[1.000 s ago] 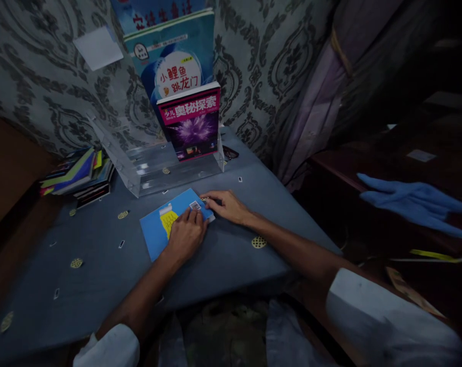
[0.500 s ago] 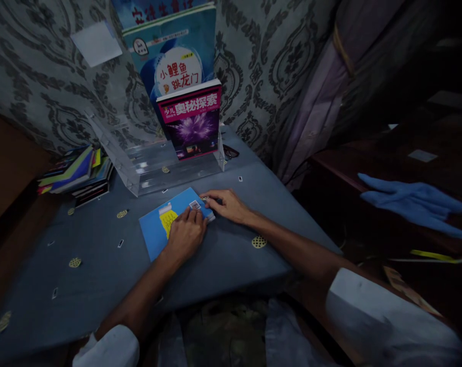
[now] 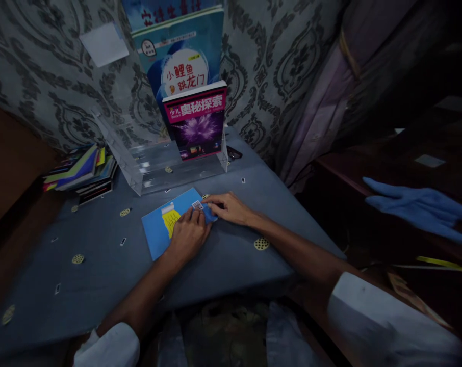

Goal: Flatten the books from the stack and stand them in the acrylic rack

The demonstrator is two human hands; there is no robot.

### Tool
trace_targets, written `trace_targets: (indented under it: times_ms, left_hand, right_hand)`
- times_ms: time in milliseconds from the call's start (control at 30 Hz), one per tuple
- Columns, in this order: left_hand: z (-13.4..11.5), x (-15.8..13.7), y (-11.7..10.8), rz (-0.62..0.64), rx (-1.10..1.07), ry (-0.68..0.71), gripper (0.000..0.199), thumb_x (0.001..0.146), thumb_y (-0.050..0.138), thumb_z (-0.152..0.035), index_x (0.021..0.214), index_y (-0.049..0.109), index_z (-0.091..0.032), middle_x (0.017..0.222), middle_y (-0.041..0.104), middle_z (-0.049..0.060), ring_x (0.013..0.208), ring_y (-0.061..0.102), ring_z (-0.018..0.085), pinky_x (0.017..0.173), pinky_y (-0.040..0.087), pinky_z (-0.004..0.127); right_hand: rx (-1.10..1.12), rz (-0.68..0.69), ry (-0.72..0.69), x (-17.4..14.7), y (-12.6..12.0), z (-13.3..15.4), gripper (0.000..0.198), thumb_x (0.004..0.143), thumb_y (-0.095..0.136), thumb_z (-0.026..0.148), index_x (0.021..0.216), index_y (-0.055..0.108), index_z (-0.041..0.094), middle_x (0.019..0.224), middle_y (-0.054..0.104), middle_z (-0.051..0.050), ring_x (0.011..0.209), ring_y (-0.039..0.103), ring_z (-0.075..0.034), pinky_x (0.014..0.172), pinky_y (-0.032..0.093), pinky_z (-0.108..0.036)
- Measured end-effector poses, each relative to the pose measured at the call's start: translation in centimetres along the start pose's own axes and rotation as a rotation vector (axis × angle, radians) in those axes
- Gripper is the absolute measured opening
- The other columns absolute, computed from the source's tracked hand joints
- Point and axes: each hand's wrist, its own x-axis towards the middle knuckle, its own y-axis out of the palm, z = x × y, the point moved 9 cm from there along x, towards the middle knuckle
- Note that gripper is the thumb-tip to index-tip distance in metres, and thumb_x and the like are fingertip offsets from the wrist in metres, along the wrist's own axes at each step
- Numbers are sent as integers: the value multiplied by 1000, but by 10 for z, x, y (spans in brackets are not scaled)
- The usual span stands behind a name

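Observation:
On the table lies a blue book with a yellow patch and a white barcode on its upper face. My left hand rests flat on the lower right part of the book, fingers stretched toward the barcode. At the book's right edge is my right hand, its index finger over the corner and its thumb tucked close beside it, gripping the edge. The exact contact of those fingertips is partly hidden.
A clear acrylic stand holds a purple-pink book and blue picture books behind it. Piled books lie left of the stand, glasses to its right. A blue glove lies far right.
My right fingers have shifted slightly over the blue book's right edge; its greyish page edge showed there before and now looks blue. My left hand stays put. The whole view has moved slightly.

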Motion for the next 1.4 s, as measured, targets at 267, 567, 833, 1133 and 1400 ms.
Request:
trace_targets:
  times_ms: [267,567,833,1133,1400]
  left_hand:
    - [14,2,-10,35,-102,-39,29,99,52,-36,116,64,-16,119,69,14,112,65,28,92,54,39]
    - [105,-21,-23,225,-44,-318,38,100,51,-41,135,58,-28,130,65,10,111,66,29,81,53,37]
    - [102,-25,-31,332,88,-426,38,100,47,-47,122,66,-22,107,71,13,88,72,27,68,49,30]
    - [90,-19,-11,367,4,-545,37,104,37,-38,118,61,-13,118,68,16,99,70,28,79,50,33]
    - [93,-16,-9,312,-46,-534,37,104,37,-40,121,59,-16,123,67,14,104,68,28,82,50,34]
  right_hand:
    - [75,81,39,-3,2,5,35,89,50,19,116,74,20,67,71,2,47,64,-11,52,47,-21]
    - [209,221,102,-1,4,-6,34,92,55,28,119,70,13,72,74,-3,58,73,-16,56,53,-23]
    - [100,103,46,8,-12,-22,32,92,56,27,119,71,19,113,76,-8,97,73,-23,86,58,-36]
    - [-89,51,-31,46,2,-51,37,89,60,27,124,68,23,144,58,-10,132,55,-31,112,42,-53]
    - [-168,-7,-97,62,10,-67,45,90,56,28,134,60,20,148,54,-12,135,52,-30,113,41,-53]
